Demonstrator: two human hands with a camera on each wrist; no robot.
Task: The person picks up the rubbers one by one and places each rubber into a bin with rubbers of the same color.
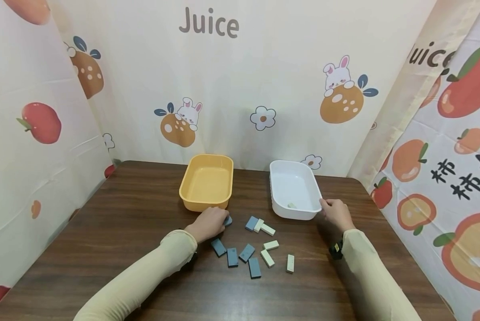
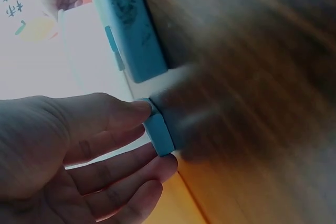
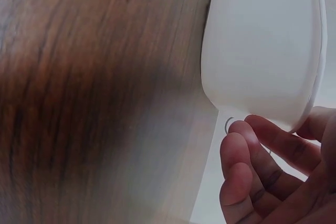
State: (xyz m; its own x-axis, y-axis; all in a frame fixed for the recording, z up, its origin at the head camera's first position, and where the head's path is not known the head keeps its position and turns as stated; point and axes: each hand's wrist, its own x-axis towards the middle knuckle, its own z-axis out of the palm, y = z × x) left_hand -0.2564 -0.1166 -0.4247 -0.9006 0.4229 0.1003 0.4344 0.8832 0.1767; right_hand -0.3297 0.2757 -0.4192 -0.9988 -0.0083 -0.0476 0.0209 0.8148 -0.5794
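My left hand (image 1: 208,224) pinches a small blue block (image 2: 158,129) between thumb and fingertips, low over the table in front of the yellow bin (image 1: 206,207). Another blue block (image 2: 137,40) looms close by in the left wrist view. At the near right corner of the white bin (image 1: 293,213), my right hand (image 1: 338,214) grips the rim, thumb over the edge and fingers against the outer wall (image 3: 257,51). A pale block (image 1: 291,205) lies inside this bin, near its front. The yellow bin's visible floor holds nothing.
Between the hands, a blue block (image 1: 251,223) touches a pale block (image 1: 258,225), beside another pale one (image 1: 268,229). Nearer lie several blue blocks (image 1: 232,257) and more pale blocks (image 1: 267,258) on the brown table (image 1: 143,200). Printed curtains (image 1: 240,89) hang behind and at both sides.
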